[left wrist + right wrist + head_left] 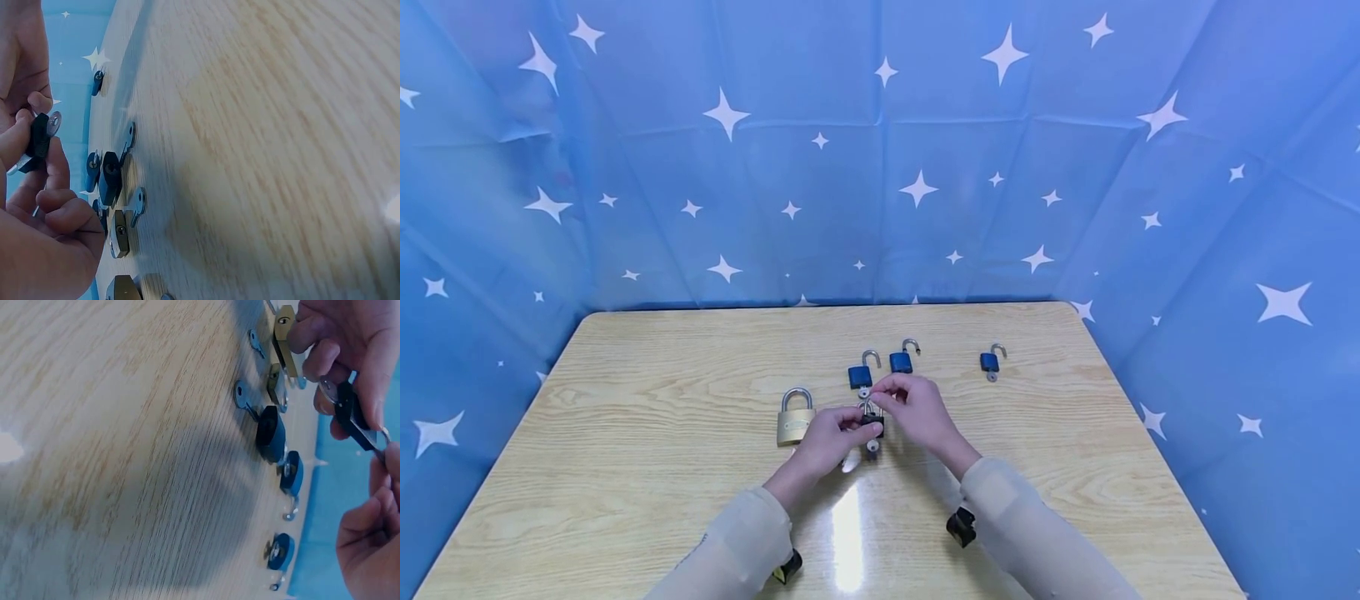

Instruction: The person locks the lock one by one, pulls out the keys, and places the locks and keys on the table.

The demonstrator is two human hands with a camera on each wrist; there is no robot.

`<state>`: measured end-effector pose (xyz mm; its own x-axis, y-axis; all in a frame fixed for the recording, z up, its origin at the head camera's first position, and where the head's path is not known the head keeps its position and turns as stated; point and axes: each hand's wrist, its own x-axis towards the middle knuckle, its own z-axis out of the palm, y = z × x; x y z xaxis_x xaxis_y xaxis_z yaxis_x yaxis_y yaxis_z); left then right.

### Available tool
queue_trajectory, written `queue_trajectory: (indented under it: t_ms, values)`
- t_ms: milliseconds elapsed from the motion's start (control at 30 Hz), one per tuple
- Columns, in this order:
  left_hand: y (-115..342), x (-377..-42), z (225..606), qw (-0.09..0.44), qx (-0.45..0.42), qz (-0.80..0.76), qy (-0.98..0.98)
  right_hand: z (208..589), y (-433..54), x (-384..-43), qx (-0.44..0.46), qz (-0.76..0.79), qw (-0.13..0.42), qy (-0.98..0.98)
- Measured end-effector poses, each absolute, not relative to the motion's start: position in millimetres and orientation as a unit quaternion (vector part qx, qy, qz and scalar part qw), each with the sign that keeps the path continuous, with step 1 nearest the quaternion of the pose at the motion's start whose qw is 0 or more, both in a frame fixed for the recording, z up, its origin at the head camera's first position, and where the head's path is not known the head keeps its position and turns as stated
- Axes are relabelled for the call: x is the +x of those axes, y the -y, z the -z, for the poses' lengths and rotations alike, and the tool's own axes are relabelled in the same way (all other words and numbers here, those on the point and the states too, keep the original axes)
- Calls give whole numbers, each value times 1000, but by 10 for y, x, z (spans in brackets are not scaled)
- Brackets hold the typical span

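Up off the tabletop, my left hand (pixel 829 437) pinches a small black padlock (pixel 871 421) between thumb and fingers. A key (pixel 328 389) with a round head sticks out of the padlock's bottom. My right hand (pixel 921 410) pinches at the padlock's metal shackle with its fingertips, which partly hide it. Just beyond the hands lies a blue padlock (pixel 860 377) with its shackle swung out and a key in it. Under the hands, another dark padlock (pixel 270 434) lies on the table beside a key (pixel 240 395).
A big brass padlock (pixel 793 427) lies left of my hands, with a smaller brass one (pixel 119 234) and a loose key (pixel 139 205) nearby. Two more blue padlocks, one behind (pixel 900 362) and one to the right (pixel 990 362), have their shackles out. A starry blue curtain (pixel 850 208) hangs behind.
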<state>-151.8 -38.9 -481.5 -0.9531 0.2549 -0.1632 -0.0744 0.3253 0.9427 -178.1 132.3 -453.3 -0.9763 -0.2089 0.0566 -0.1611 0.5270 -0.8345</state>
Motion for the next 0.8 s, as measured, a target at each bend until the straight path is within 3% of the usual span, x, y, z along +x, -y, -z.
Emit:
queue_trajectory:
  t_ms: [800]
  values:
    - [352, -1516, 4848, 136, 30, -589, -796, 4507, -1297, -1784, -97, 503, 28, -858]
